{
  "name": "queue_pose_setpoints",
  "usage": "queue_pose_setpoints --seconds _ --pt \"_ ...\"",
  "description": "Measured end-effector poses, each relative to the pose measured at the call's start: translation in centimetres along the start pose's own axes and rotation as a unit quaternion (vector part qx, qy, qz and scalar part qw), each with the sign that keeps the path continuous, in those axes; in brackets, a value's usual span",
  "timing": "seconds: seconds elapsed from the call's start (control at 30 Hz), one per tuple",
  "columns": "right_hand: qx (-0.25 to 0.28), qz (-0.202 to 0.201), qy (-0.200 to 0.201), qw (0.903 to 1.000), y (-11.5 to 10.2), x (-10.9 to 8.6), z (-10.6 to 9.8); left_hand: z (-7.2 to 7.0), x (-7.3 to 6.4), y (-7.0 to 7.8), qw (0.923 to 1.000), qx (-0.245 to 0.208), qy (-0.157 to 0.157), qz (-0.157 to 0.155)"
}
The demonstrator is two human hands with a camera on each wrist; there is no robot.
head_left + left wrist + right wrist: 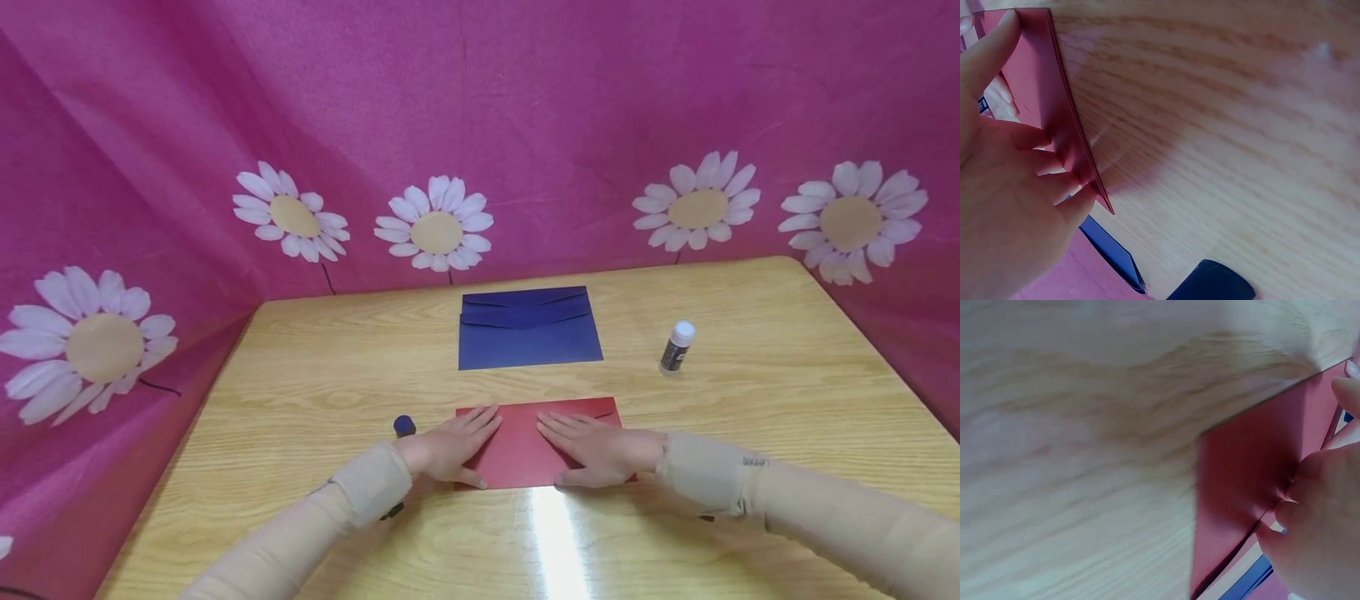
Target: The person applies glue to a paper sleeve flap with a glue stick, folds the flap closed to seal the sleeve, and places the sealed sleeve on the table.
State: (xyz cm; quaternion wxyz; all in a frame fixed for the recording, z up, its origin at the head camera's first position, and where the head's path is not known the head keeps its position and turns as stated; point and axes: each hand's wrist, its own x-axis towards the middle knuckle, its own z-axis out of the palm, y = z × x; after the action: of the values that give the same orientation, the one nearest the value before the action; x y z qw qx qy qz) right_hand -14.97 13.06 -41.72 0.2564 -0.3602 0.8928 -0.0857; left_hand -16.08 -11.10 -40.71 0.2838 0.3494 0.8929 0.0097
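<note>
A red envelope [517, 450] lies flat on the wooden table in front of me, its flap edge showing near the far right corner. My left hand [459, 447] rests on its left end with the fingers straight, the thumb by the near edge. On the right end, my right hand [597, 450] presses down with extended fingers. Both wrist views show fingertips on the red paper: the left hand [1016, 187] beside one short edge, the right hand [1322, 506] over the other end. Just left of the envelope is a small dark blue cylindrical object [404, 426], partly hidden behind the left wrist.
Two overlapping blue envelopes [528, 342] lie beyond the red one. A glue stick [677, 347] with a white cap stands to their right. Pink cloth with daisies [525, 125] hangs behind the table [337, 350] and along its sides.
</note>
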Motion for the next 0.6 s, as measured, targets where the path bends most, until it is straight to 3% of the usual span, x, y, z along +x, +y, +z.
queue_pose_setpoints --seconds 0.43,0.6 --pt "0.035 0.017 0.040 0.9984 1.7 -2.3 0.4 0.0 0.0 -0.1 0.9999 -0.008 0.006 0.004" --pt "-0.013 0.004 0.088 0.9960 1.5 -3.0 0.7 0.1 0.1 0.1 0.9998 0.000 0.022 -0.001"
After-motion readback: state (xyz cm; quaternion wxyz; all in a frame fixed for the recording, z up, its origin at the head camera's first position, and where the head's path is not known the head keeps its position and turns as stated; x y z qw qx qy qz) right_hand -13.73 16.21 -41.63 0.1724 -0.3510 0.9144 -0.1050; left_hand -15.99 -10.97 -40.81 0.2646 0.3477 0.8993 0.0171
